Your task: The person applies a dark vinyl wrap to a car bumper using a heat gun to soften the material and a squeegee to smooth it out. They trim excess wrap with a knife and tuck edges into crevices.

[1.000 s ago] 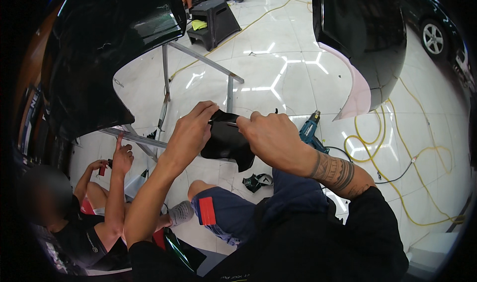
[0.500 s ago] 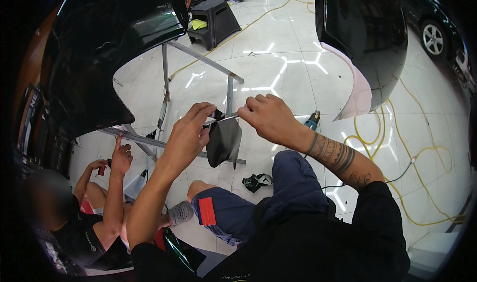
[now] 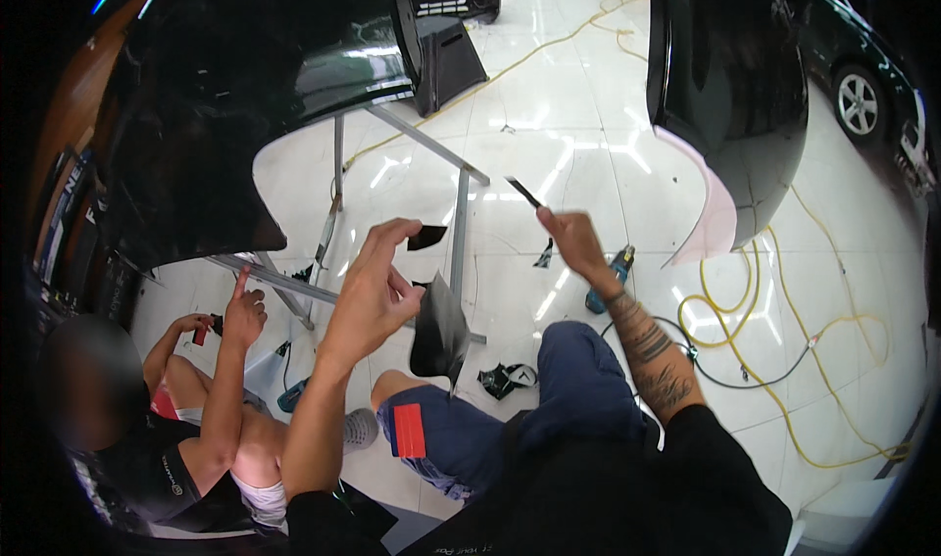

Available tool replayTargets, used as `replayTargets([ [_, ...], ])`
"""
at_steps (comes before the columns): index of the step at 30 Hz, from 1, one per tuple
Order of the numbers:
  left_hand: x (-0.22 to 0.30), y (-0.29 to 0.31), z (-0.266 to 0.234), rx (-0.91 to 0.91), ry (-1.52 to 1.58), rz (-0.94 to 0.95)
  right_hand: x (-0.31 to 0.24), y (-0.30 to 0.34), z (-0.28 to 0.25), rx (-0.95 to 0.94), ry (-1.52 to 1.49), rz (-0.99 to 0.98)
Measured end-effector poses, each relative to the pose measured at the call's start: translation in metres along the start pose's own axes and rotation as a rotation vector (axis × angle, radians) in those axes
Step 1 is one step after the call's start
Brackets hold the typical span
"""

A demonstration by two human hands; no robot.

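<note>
My left hand (image 3: 371, 296) is raised in front of me, thumb and fingers curled. From its thumb side hangs a curved piece of black film (image 3: 441, 336), glossy in part. A smaller dark piece of film (image 3: 428, 237) sticks out at its index fingertip, apart from the larger one. My right hand (image 3: 574, 242) is closed round a slim utility knife (image 3: 524, 193), which points up and left, away from the film. A small dark scrap (image 3: 545, 254) shows just left of the right hand; whether it is in the air or on the floor, I cannot tell.
A black car panel (image 3: 225, 115) rests on a metal stand (image 3: 461, 233). Another panel (image 3: 730, 96), edged pale pink, hangs right. A heat gun (image 3: 610, 280), yellow hose (image 3: 720, 311) and crumpled film (image 3: 507, 380) lie on the floor. A co-worker (image 3: 196, 438) sits at left, one hand touching the panel's lower edge.
My right hand has drawn the knife away from the film, right and slightly down. The small film piece and the larger one now show separately at my left hand. The view has shifted slightly.
</note>
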State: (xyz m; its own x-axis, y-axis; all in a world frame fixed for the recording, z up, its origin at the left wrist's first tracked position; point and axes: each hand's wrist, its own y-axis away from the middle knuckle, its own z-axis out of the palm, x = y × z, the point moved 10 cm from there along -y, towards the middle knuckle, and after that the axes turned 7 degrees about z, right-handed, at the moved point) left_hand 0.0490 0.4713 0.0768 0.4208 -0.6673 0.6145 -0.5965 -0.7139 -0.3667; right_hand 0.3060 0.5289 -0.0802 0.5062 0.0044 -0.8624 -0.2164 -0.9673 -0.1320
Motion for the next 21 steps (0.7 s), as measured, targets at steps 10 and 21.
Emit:
replayTargets([
  [10, 0.001, -0.014, 0.018, 0.083, 0.633, -0.101, -0.099, 0.061, 0.024, -0.143, -0.580, -0.270],
  [21, 0.058, -0.016, 0.007, -0.062, 0.828, -0.007, -0.117, 0.086, 0.013, -0.513, -0.939, -0.113],
])
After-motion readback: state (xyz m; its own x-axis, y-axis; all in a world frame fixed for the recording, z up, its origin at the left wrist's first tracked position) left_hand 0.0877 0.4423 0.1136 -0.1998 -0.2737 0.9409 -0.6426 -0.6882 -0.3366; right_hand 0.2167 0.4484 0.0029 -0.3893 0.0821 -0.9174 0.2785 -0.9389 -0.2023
